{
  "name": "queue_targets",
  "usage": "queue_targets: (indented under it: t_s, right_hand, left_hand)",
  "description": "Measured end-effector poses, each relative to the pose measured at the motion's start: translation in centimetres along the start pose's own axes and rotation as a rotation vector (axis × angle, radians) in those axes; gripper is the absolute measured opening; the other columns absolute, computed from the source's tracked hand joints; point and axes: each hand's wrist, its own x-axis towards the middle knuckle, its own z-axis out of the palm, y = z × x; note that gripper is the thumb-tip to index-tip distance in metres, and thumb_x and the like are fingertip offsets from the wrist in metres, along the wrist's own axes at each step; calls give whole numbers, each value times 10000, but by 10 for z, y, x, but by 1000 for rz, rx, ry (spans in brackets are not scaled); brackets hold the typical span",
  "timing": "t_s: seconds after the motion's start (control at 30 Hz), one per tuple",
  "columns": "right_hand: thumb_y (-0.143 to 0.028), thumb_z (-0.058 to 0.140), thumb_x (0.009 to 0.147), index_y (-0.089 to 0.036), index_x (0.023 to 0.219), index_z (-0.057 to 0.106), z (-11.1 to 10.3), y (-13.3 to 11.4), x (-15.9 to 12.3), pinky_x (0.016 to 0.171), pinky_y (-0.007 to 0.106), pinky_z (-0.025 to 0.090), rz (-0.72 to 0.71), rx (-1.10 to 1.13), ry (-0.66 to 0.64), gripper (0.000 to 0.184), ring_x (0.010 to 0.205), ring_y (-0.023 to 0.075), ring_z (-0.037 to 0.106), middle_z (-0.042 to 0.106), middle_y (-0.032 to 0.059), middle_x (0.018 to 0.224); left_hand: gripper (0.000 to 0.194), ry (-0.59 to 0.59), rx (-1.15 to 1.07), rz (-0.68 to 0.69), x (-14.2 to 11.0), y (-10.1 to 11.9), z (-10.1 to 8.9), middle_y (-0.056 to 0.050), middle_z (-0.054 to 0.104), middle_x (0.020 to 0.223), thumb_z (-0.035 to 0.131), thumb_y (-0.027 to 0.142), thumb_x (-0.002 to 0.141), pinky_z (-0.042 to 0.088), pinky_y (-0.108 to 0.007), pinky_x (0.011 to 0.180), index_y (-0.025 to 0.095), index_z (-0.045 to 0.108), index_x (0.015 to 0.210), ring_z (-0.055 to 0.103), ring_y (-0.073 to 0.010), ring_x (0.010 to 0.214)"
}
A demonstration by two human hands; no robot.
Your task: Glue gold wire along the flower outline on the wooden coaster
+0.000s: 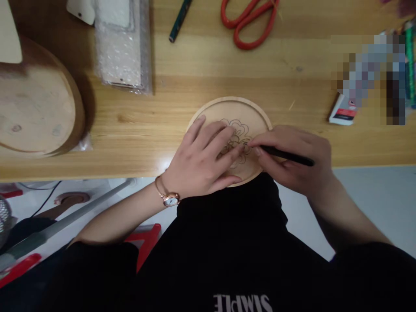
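A round, rimmed wooden plate [227,102] lies at the table's front edge, with flower outlines [238,126] drawn on its face. My left hand [204,158] rests flat across the plate, fingers spread and covering part of the drawing; a watch [171,199] circles that wrist. In my right hand [295,156] is a slim black pen [292,157], gripped near its tip. The tip points at the right side of the flowers, close to my left fingertips. Whether it touches the wood I cannot tell.
Red-handled scissors [250,41] and a dark green pencil [179,21] lie at the back of the wooden table [182,73]. Bubble-wrapped boards [123,56] and a large round wooden piece [42,99] are on the left. A white tube [342,110] stands out at right, partly pixelated.
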Motion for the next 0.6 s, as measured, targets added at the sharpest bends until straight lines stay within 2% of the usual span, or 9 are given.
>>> queue_targets:
  t_s: [0.13,0.37,0.6]
  right_hand:
    - [-119,590,849,-235,1010,614,-5,4,3,713,283,531,-54,10,-63,200,807,152,660,710,6,893]
    - [-154,548,880,-253,1068,590,-12,9,7,640,272,514,-165,-22,-164,216,752,150,649,704,-1,884]
    - [-147,501,886,-245,1020,582,-16,7,12,642,272,505,-232,-77,-242,185,742,152,636,680,-4,799]
  left_hand:
    - [587,16,7,10,0,0,1,-156,545,1298,464,628,890,340,-588,1073,179,545,1258,490,-331,1239]
    - [580,45,64,31,1,0,1,-164,568,1257,477,628,881,382,-580,1049,162,576,1211,528,-334,1198]
    - [560,43,74,30,1,0,1,-155,569,1268,509,621,867,380,-574,1055,176,570,1202,523,-326,1201]
